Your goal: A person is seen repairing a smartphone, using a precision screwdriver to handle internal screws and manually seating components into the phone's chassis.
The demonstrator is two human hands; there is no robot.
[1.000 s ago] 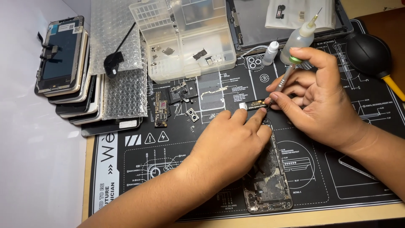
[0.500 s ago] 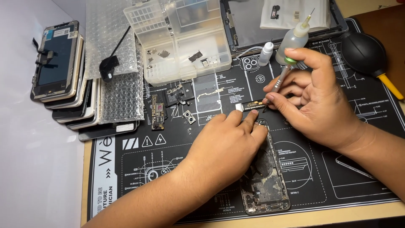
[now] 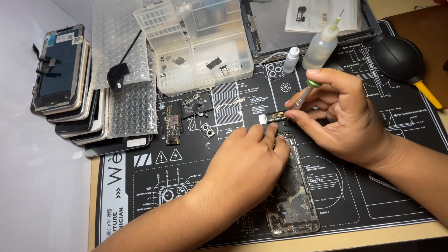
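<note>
From my feed, the opened phone body (image 3: pixel 293 205) lies face-up on the black repair mat (image 3: pixel 154 186), its screen off and its insides bare and scuffed with old adhesive, so the teardown looks well along. My left hand (image 3: pixel 242 163) lies over the upper half of the shell, fingertips pressed down at the top edge; I can't see that it clasps anything, it only pins the frame flat. My right hand (image 3: pixel 345 116) has its grip closed around a thin green-collared screwdriver (image 3: pixel 305 93), held like a pen, the tip down just beside a small flex connector strip (image 3: pixel 275 116) that lies on the mat touching the phone's top end. I judge the step in hand to be work at that connector or a screw next to it; whether the tip sits in a screw head I cannot tell. Parts already out lie on the mat to the left: a slim logic board (image 3: pixel 172 125) and small brackets (image 3: pixel 196 103), with more bits in the clear parts box (image 3: pixel 200 42). A stack of phone screens (image 3: pixel 65 88) waits at the far left, near bubble wrap. Behind my right hand stand a needle-tipped bottle (image 3: pixel 321 46) and a black rubber blower (image 3: pixel 399 58). What is left, by my reading, is the rest of the shell: material clings inside the lower half.
</note>
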